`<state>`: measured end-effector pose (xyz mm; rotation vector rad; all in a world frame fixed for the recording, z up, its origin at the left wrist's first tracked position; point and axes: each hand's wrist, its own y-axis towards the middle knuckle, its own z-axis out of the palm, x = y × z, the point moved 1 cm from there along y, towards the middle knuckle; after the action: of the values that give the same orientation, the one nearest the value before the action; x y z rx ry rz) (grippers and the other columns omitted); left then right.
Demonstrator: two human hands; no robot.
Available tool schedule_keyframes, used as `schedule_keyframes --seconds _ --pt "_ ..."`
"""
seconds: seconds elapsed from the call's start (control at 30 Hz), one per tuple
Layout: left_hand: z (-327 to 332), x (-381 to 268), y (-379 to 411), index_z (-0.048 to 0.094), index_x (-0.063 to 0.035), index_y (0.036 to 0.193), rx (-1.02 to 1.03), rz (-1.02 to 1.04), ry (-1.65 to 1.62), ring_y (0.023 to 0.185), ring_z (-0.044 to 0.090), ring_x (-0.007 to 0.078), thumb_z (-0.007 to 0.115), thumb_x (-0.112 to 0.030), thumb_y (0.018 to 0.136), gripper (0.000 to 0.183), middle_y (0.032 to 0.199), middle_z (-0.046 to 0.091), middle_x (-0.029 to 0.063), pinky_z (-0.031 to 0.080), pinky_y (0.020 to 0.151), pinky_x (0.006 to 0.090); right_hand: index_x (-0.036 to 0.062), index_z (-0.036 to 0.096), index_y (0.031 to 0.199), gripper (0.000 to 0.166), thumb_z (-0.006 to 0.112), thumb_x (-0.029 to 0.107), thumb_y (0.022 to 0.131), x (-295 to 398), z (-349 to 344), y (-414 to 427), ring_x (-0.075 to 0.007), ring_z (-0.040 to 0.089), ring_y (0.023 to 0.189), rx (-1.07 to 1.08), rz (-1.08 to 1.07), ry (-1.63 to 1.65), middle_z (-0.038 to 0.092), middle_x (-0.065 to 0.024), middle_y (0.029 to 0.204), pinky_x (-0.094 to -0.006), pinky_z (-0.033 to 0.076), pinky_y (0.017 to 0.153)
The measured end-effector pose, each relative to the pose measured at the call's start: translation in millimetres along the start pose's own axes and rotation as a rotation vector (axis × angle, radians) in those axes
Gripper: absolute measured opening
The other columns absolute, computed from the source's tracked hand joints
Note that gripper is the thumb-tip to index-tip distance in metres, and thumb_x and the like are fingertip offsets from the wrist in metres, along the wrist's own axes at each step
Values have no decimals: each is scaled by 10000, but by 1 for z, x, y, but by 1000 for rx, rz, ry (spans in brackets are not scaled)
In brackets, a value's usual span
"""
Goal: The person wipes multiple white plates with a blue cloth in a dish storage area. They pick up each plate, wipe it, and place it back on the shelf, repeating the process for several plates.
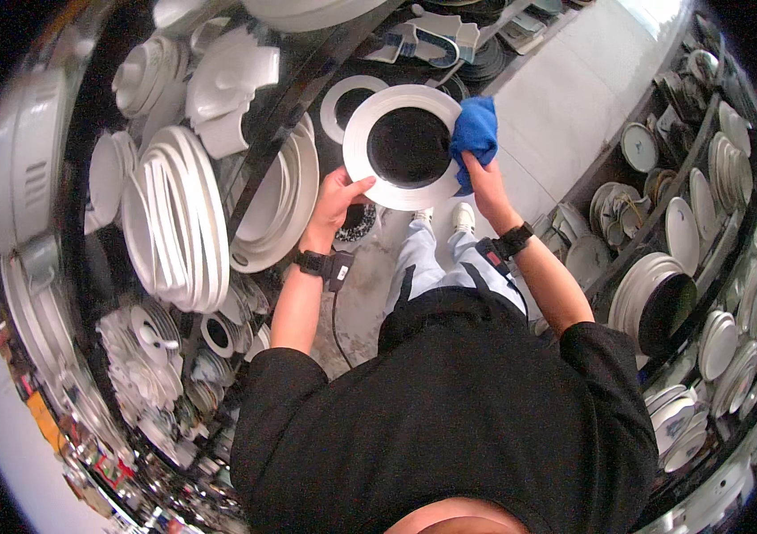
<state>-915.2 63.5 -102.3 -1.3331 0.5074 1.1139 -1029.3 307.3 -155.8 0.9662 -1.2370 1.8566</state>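
A round plate with a wide white rim and a black centre (408, 147) is held up between my two hands. My left hand (334, 200) grips its lower left rim, the thumb lying on top. At the plate's right edge, my right hand (485, 180) holds a crumpled blue cloth (477, 130) against the rim. The fingers under the cloth are partly hidden. Just behind the plate, to the upper left, lies another white-rimmed dish with a dark centre (335, 100). Below the held plate, a black-and-white speckled dish (357, 223) shows in part.
Shelves at left carry stacked oval white plates (175, 220), large white platters (308, 200) and angular white dishes (218, 87). Racks on the right hold many plates, among them a round stack (646, 287). Pale floor tiles (552, 113) run between the shelves.
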Motion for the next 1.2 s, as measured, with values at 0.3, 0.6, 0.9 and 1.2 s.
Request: schedule_keyframes --seconds 0.3,0.6,0.9,1.2 --pt "58 10 -71 485 0 1215 -199 142 -781 1110 510 227 478 -244 922 381 1218 537 96 391 963 364 47 612 1088 263 578 192 871 2 7 -46 -129 585 888 137 -185 -368 654 -72 967 -300 467 783" --pt "52 39 -118 412 -29 1291 -205 216 -611 1100 517 184 418 -385 949 493 1231 525 74 390 974 335 24 507 1203 477 626 208 780 55 56 -134 -327 530 1063 692 -482 -678 545 -210 1141 -417 395 928" --pt "31 46 -155 384 -65 1319 -61 344 -668 1141 470 158 483 -350 934 489 1273 470 29 361 990 341 64 530 1177 477 603 215 730 -9 105 -117 -355 235 1335 498 -1041 -1213 324 -211 1394 -547 249 1042" --pt "-19 68 -176 420 -26 1296 -127 378 -421 1096 479 143 421 -460 938 563 1229 497 75 379 941 287 36 516 1193 450 533 125 752 -39 167 -202 -438 189 1328 697 -987 -872 281 -270 1398 -494 148 1096"
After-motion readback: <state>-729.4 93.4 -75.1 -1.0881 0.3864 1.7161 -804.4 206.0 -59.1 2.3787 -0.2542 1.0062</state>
